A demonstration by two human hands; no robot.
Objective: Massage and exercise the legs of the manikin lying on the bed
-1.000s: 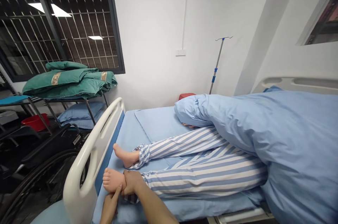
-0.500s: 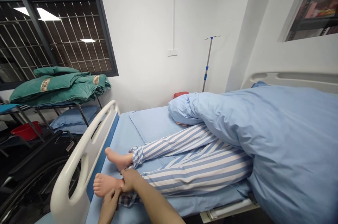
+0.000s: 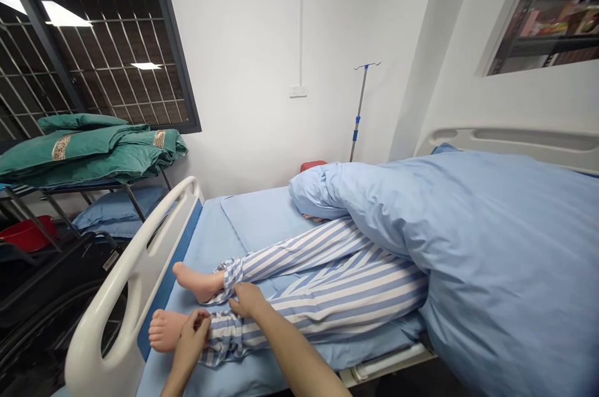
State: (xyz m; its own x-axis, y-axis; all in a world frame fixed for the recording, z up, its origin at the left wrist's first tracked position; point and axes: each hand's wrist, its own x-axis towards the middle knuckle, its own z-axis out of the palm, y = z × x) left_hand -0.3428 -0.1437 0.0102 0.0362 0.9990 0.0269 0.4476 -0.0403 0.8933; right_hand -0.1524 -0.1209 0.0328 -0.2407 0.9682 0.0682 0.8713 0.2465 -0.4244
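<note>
A lying figure in blue-and-white striped pajama trousers [image 3: 346, 300] has two bare, smooth, doll-like feet. My left hand [image 3: 191, 336] is at the ankle of the near foot [image 3: 163, 329], its fingers curled in a pinch at the edge of the bunched trouser cuff [image 3: 224, 336]. Higher up the same leg, my right hand [image 3: 248, 300] closes on the striped cloth from above, its fingertips partly hidden. Behind it, the far foot [image 3: 196, 281] sticks out of a gathered cuff, untouched by either hand.
A blue quilt [image 3: 468, 216] covers the upper body. The white footboard [image 3: 100, 309] stands left of the feet, with a black wheelchair [image 3: 51, 316] beyond. Green folded bedding [image 3: 103, 150] lies on a rack. An IV pole [image 3: 359, 113] stands behind the bed.
My right hand has moved from the near ankle up onto the trouser leg. The near cuff now reaches lower around the ankle. The whole view has shifted slightly.
</note>
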